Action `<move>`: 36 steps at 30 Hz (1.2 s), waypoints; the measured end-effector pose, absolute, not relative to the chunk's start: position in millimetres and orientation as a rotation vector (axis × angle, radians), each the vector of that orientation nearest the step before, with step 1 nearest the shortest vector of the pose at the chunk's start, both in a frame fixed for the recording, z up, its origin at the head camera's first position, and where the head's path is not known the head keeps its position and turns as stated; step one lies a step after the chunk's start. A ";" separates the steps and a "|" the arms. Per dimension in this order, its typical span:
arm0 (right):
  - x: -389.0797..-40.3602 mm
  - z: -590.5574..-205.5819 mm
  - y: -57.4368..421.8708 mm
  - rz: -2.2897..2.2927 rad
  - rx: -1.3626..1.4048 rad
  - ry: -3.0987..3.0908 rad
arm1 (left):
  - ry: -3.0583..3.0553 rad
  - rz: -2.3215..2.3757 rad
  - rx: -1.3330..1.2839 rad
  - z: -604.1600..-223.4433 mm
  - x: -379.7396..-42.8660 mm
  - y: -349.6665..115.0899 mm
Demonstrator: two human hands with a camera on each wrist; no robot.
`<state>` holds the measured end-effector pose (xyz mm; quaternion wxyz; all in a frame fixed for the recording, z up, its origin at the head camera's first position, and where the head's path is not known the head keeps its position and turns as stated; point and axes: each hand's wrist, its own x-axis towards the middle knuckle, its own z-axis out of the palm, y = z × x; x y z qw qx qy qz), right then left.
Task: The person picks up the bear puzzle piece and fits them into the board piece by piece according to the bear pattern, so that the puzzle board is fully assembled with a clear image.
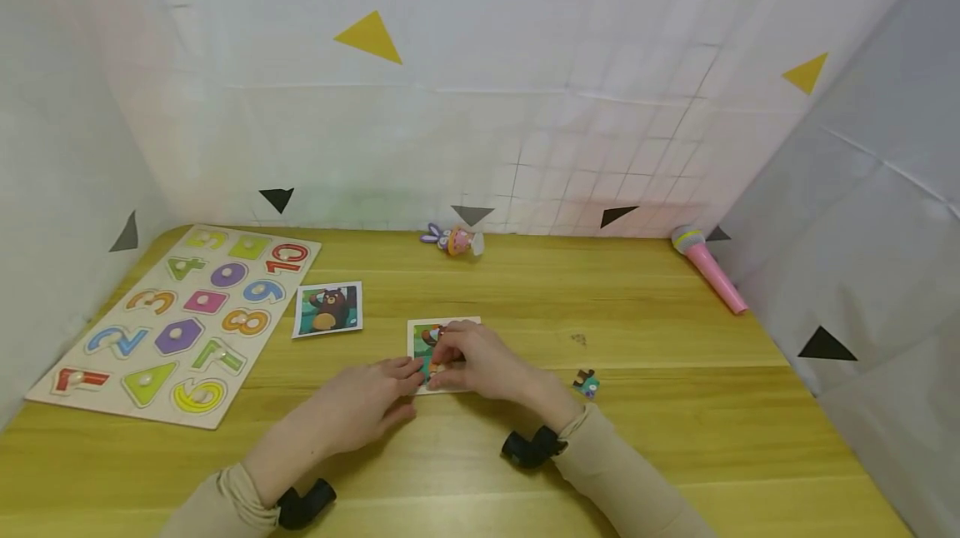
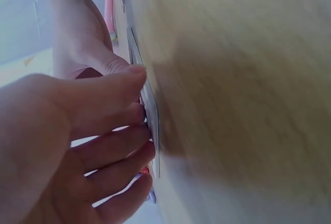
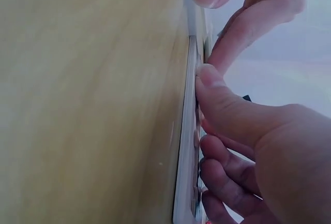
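A small jigsaw puzzle board with a pale frame lies on the table, partly hidden by the hands. My right hand is over it, thumb and forefinger bent around a puzzle piece low in the picture. From the right wrist view, the right thumb and fingertips meet the pieces at the board. My left hand rests its fairly straight fingertips on the board's left edge; the left wrist view shows these fingers side by side against it. A loose puzzle piece lies to the right.
A bear picture card lies left of the board. Farther left is a wooden number-and-shape peg board. A rabbit figurine lies at the back, a pink toy microphone at the back right. White sheets surround the wooden table.
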<state>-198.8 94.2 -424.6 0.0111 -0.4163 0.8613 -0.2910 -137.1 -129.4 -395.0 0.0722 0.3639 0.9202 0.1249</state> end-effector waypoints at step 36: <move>-202.7 -417.1 142.1 -1.095 -1.047 2.545 | 2.668 0.346 1.093 -399.0 -134.9 -127.3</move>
